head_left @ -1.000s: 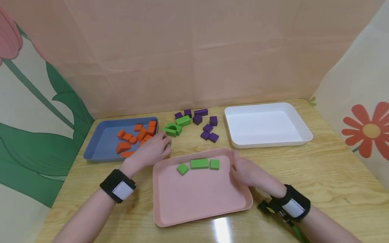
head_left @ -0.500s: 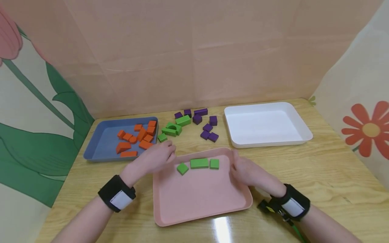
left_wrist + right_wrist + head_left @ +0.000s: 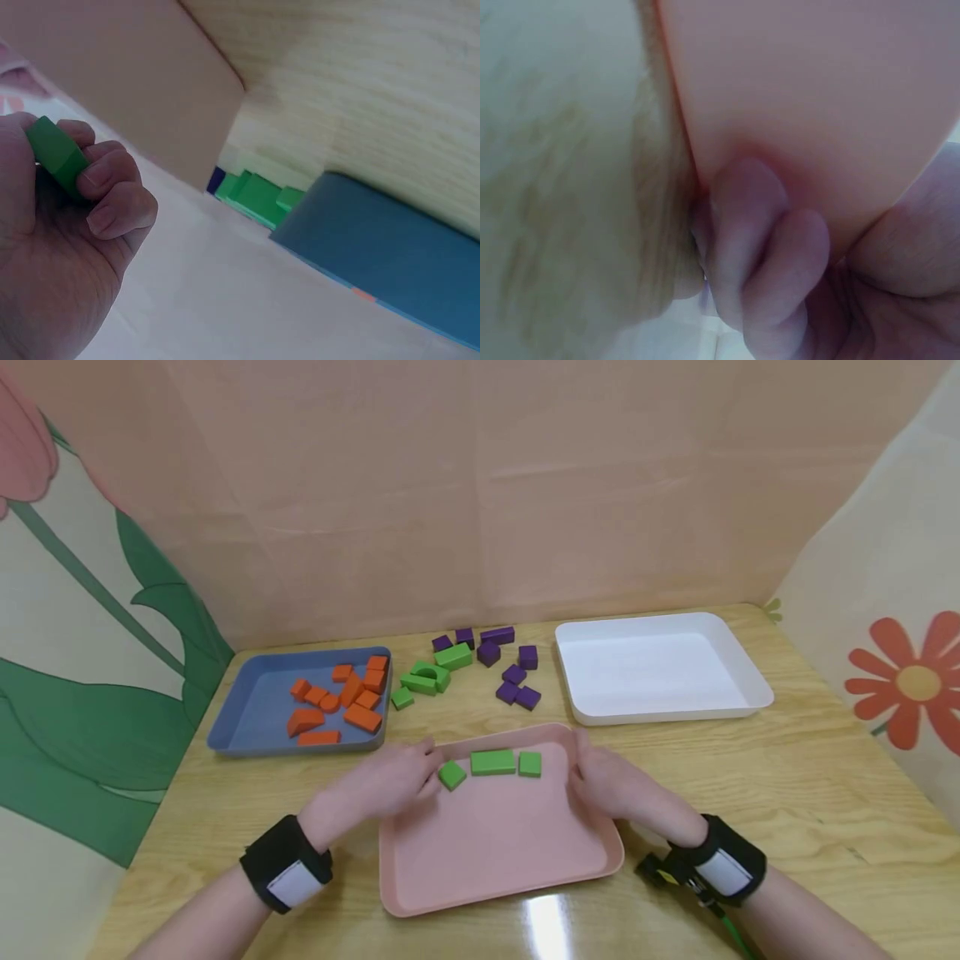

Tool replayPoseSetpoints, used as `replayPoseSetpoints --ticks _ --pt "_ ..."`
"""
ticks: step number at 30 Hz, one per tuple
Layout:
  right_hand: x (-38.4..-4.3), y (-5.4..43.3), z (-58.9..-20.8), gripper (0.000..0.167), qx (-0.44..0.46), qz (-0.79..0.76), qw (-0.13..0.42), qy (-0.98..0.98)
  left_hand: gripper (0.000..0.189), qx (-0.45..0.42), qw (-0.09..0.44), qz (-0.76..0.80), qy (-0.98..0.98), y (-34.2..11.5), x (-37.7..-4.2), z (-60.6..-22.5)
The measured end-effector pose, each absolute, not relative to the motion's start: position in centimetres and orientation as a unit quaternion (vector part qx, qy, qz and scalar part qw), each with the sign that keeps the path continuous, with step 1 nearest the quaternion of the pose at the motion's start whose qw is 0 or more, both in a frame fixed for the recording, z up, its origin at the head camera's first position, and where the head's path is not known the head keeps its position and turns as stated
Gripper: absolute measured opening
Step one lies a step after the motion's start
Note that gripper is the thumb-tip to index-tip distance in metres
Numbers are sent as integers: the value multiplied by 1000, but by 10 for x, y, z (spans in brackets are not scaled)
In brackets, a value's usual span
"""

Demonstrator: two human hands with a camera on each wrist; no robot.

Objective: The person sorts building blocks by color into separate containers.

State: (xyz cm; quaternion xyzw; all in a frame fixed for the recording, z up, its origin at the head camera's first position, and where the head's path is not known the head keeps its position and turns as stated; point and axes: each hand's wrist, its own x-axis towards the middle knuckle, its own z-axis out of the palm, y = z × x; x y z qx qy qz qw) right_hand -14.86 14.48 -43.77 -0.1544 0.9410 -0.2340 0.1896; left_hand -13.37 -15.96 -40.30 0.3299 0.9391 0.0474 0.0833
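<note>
My left hand (image 3: 393,778) is over the left rim of the pink tray (image 3: 495,852), pinching a green block (image 3: 56,154) between thumb and fingers; from the head that block is hidden by the hand. In the tray's upper part lie a green cube (image 3: 452,775), a long green block (image 3: 492,762) and a square green block (image 3: 530,765). My right hand (image 3: 607,781) grips the tray's right side, with curled fingers (image 3: 750,217) against the outer wall and the thumb over the edge.
Behind the tray are several green blocks (image 3: 423,681) and several purple blocks (image 3: 514,675). A blue tray (image 3: 247,710) with orange blocks (image 3: 351,691) stands to the left, close to my left hand. To the right at the back stands a white tray (image 3: 652,672).
My left hand has drawn back from the green pile toward me and over the pink tray's left edge, uncovering a small green block beside the blue tray. The right hand keeps its place.
</note>
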Motion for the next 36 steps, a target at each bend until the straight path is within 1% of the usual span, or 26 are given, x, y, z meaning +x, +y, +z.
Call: replayPoseSetpoints --ticks 3,10,18,21,24,27,32,36 --pt "-149 145 -438 40 -155 -228 189 943 17 340 85 42 936 -158 -130 -407" --pt "-149 145 -438 38 -161 -223 184 944 20 364 57 29 929 -156 -128 -416" --pt "-149 145 -439 39 -173 -217 175 945 17 368 47 16 929 -155 -128 -423" --pt "-149 145 -440 37 -175 -217 172 945 15 372 34 12 928 -156 -129 -427" --pt "-149 145 -439 39 -165 -225 183 943 15 371 14 21 928 -158 -129 -426" --pt "-150 146 -439 40 -165 -228 185 942 27 372 -6 41 927 -159 -129 -420" --pt "-150 147 -438 40 -176 -223 172 943 48 376 -53 53 924 -159 -131 -412" --pt "-150 146 -437 38 -177 -224 174 942 62 356 -67 30 932 -161 -133 -411"
